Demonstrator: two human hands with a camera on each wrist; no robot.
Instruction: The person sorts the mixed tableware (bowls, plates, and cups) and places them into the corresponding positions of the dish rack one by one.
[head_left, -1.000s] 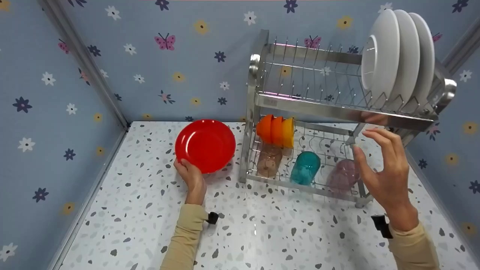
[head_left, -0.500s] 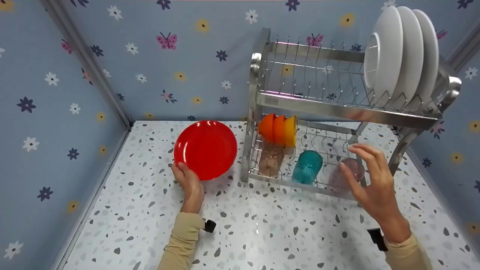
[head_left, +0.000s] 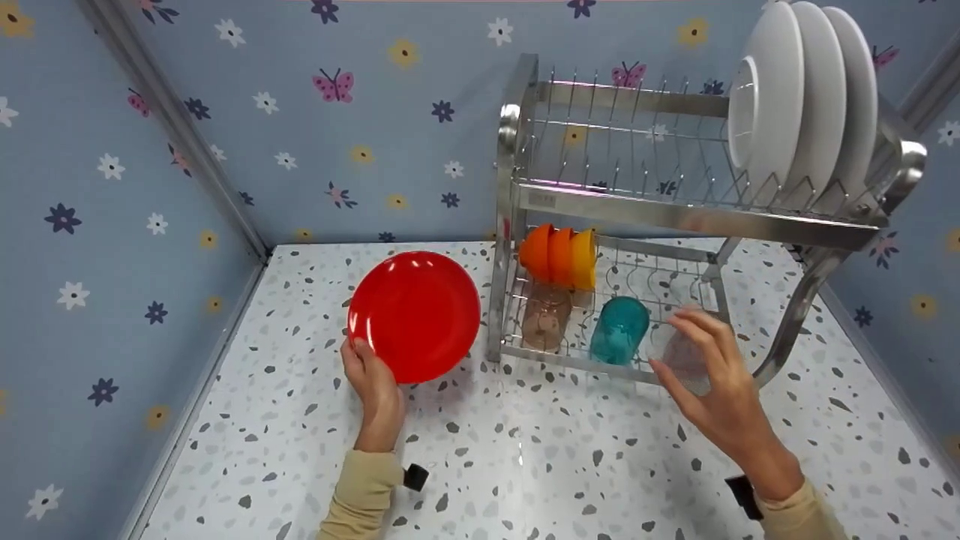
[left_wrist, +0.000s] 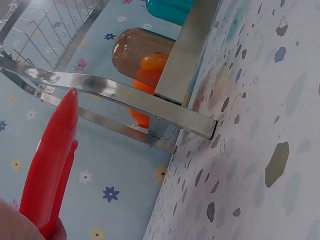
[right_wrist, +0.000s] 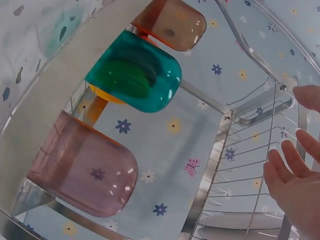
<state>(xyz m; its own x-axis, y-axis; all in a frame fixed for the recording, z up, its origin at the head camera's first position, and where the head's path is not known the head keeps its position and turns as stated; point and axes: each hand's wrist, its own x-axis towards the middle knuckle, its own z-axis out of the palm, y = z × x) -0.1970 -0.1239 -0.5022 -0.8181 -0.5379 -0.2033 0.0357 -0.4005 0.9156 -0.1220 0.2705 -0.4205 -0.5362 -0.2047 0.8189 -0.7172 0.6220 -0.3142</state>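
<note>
My left hand (head_left: 375,390) holds a round red plate (head_left: 415,316) by its lower left rim, thumb on the upper face. The plate is raised and tilted, left of the dish rack (head_left: 697,214); the left wrist view shows the plate (left_wrist: 52,165) edge-on. My right hand (head_left: 724,401) has nothing in it; its fingers and thumb are spread in front of the rack's lower right corner. Behind those fingers, partly hidden in the head view, is an upturned pink glass (right_wrist: 90,167). Beside it lean a teal glass (head_left: 620,330) and a brown glass (head_left: 547,316).
Several white plates (head_left: 776,105) stand on edge at the right of the upper tier, beside bare wire slots. Orange and yellow bowls (head_left: 559,257) sit sideways at the lower left. Patterned walls (head_left: 420,135) enclose the speckled tabletop (head_left: 517,465).
My right hand has moved left and nearer, from the rack's right post to before the pink glass. The red plate has come slightly nearer in my left hand and shows more of its face.
</note>
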